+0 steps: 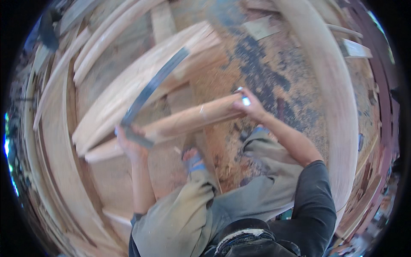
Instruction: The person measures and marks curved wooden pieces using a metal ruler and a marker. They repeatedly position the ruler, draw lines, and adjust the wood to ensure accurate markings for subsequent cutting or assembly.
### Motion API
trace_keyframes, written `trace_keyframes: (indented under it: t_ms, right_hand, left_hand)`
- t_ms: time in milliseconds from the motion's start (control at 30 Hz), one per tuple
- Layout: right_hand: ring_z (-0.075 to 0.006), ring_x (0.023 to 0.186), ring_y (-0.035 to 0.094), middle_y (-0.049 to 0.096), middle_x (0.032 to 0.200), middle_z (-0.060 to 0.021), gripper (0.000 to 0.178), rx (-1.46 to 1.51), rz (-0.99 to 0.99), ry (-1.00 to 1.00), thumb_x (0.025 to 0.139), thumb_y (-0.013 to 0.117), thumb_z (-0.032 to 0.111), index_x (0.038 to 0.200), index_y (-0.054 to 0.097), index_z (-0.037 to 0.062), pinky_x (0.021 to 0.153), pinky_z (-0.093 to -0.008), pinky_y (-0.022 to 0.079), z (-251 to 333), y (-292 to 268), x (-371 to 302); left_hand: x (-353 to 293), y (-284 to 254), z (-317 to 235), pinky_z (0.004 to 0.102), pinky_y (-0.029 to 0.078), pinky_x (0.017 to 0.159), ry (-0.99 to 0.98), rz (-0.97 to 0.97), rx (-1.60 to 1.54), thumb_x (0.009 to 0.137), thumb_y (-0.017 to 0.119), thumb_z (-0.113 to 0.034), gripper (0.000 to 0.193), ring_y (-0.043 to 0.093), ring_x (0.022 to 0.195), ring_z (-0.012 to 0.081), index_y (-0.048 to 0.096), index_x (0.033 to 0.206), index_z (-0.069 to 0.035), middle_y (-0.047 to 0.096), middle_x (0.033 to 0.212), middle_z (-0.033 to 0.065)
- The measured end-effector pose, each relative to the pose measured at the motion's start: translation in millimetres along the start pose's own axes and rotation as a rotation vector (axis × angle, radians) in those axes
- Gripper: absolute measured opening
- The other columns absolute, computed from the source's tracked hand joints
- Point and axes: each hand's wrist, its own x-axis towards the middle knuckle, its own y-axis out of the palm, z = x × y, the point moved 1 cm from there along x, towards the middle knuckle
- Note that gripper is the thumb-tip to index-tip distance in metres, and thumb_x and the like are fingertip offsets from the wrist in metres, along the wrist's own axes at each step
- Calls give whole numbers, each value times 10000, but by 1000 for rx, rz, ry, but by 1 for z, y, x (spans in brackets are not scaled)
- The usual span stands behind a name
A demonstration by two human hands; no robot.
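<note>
A long dark metal square (150,90) is gripped at its corner by the closed left hand (130,143), laid over a pale wooden plank (188,120); the plank's far end is clasped by the right hand (250,107) above a sawdust-covered floor (265,64)

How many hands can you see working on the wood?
2. The left hand holds a metal square at the plank's near end; the right hand grips its far end.

Two hands: left hand (130,143), right hand (250,107). One steel square (150,92), one wooden bar (184,122) held across, two blue-strapped sandals (193,160). Several long planks (338,98), uncountable.
</note>
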Motion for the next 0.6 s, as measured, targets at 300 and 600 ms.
trace_keyframes:
  t_ms: [300, 600]
  right_hand:
    - [-168, 925, 672, 678, 1072, -71, 636, 49, 31, 125, 955, 812, 551, 1330, 640, 67, 663, -340, 555, 19, 3, -11]
    - [-258, 1037, 700, 672, 1215, -154, 755, 67, 74, 364, 1004, 692, 670, 1402, 638, 31, 751, -407, 625, 41, 2, 3]
  left_hand:
    - [-7, -36, -3, 278, 418, 575, -199, 61, 34, 1169, 514, -547, 421, 477, 599, 127, 618, 1121, -141, 507, 720, -3]
    - [11, -23, -6, 270, 468, 516, -190, 253, 351, 1063, 750, -253, 219, 571, 579, 107, 643, 1153, -85, 640, 796, 8]
